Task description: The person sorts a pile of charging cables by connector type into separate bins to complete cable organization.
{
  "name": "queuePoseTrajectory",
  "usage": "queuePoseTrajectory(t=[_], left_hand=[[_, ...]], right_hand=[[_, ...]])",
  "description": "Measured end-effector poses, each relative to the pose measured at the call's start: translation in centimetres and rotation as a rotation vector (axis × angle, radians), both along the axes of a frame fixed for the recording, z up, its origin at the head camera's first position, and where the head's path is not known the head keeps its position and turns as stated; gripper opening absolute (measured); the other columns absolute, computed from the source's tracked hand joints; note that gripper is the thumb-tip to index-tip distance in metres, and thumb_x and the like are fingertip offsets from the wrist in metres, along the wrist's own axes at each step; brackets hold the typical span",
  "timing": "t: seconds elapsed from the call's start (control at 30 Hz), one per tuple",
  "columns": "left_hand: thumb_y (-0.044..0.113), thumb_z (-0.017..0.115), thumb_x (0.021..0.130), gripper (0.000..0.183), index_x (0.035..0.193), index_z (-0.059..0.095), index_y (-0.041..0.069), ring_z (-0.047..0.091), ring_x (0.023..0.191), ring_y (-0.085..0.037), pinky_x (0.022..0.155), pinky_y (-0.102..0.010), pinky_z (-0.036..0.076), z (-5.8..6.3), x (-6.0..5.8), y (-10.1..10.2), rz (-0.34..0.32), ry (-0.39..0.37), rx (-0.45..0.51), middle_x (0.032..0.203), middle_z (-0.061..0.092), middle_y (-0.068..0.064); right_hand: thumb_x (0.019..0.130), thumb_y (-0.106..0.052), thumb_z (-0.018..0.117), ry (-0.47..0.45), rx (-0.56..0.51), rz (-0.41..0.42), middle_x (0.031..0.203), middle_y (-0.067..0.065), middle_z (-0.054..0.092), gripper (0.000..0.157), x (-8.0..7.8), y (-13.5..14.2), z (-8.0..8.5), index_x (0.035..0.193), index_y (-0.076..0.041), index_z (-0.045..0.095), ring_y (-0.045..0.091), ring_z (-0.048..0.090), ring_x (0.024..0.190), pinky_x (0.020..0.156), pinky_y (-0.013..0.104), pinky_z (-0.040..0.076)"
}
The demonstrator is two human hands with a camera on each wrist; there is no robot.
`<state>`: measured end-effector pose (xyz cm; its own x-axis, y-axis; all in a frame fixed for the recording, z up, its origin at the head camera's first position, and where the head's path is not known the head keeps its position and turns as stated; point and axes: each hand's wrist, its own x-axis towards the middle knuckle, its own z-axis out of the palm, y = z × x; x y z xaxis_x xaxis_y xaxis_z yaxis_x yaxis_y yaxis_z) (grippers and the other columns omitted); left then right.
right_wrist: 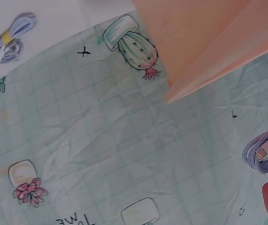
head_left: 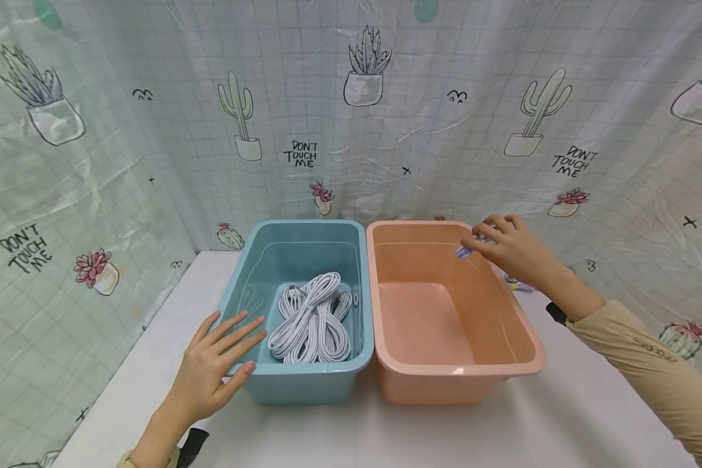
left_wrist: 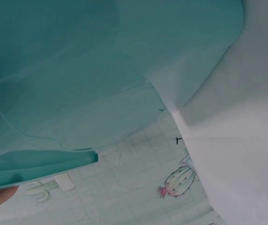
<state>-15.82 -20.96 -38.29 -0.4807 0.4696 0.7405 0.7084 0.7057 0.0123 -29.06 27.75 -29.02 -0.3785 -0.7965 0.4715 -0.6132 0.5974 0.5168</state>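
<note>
My right hand [head_left: 515,250] pinches a coiled lavender USB cable [head_left: 464,251] over the right rim of the orange bin [head_left: 421,325]. In the right wrist view, the bundled cable [right_wrist: 258,154] shows its metal plug beside a fingertip. My left hand [head_left: 205,374], fingers straight and spread, is at the front left corner of the blue bin [head_left: 304,368], holding nothing. Whether it touches the rim cannot be told. Inside the blue bin lie several coiled white cables [head_left: 312,325].
The bins stand side by side on a white table [head_left: 363,442]. Behind the orange bin's right side lies another lavender cable [right_wrist: 7,44] with a yellow tie. A curtain [head_left: 409,130] printed with cacti hangs at the back and sides.
</note>
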Motion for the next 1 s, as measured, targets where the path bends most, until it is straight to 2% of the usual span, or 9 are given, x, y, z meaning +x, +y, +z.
queuePoseTrajectory(t=[0.23,0.37,0.6,1.0], left_hand=[[0.038,0.041,0.090,0.038,0.115,0.062,0.017,0.046,0.120,-0.022,0.113,-0.039,0.012,0.0,0.0,0.0,0.001,-0.003,0.000,0.120,0.060,-0.004],[0.040,0.038,0.092,0.041,0.115,0.062,0.017,0.046,0.121,-0.022,0.113,-0.038,0.012,-0.1,0.0,-0.1,0.008,-0.005,-0.002,0.119,0.060,-0.004],[0.042,0.034,0.093,0.044,0.114,0.062,0.017,0.046,0.121,-0.021,0.113,-0.038,0.012,-0.1,0.0,-0.1,0.012,-0.006,-0.002,0.119,0.061,-0.004],[0.041,0.036,0.093,0.042,0.113,0.063,0.016,0.046,0.121,-0.021,0.112,-0.039,0.013,0.0,0.0,-0.1,0.006,-0.004,0.001,0.119,0.061,-0.004]], right_hand=[[0.066,0.006,0.069,-0.033,0.053,0.076,0.101,0.009,0.054,0.048,0.4,-1.4,-0.3,0.106,-0.017,0.055,0.029,0.049,0.094,0.076,0.046,0.040],[0.059,0.007,0.074,0.003,0.083,0.113,0.098,0.008,0.055,0.054,0.5,-2.2,-0.5,0.104,-0.018,0.055,0.027,0.049,0.092,0.075,0.044,0.040],[0.060,0.005,0.076,0.054,0.180,0.117,0.097,0.005,0.055,0.054,0.8,-3.0,-0.7,0.104,-0.020,0.055,0.022,0.047,0.090,0.074,0.042,0.039],[0.060,0.001,0.078,0.051,0.288,0.144,0.095,0.004,0.050,0.053,0.8,-3.5,-1.2,0.101,-0.023,0.054,0.022,0.045,0.089,0.077,0.043,0.040]])
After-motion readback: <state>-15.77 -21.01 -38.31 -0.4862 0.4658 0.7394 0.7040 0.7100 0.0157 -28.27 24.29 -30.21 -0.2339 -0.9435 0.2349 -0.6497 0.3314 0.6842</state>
